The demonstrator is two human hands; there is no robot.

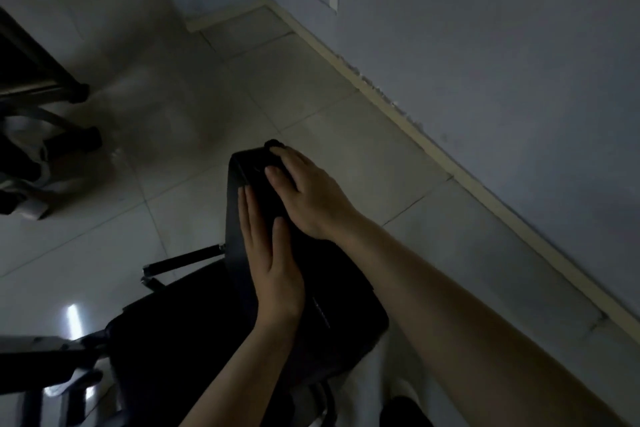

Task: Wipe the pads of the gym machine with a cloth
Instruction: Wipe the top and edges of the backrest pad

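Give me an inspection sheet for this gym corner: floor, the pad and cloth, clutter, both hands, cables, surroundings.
Surface: pale tiled floor, glossy, one bright reflection at lower left.
Job's things: black pad of the machine, tilted; a dark cloth cannot be told apart from the pad in this light.
Clutter: dark frame and pale fabric at far left.
Hands: left hand flat along the pad's left edge; right hand pressed on its upper end, whether anything is under it cannot be told.
Cables: nothing seen.
Surroundings: blue-grey wall, chipped skirting, white wall plate.
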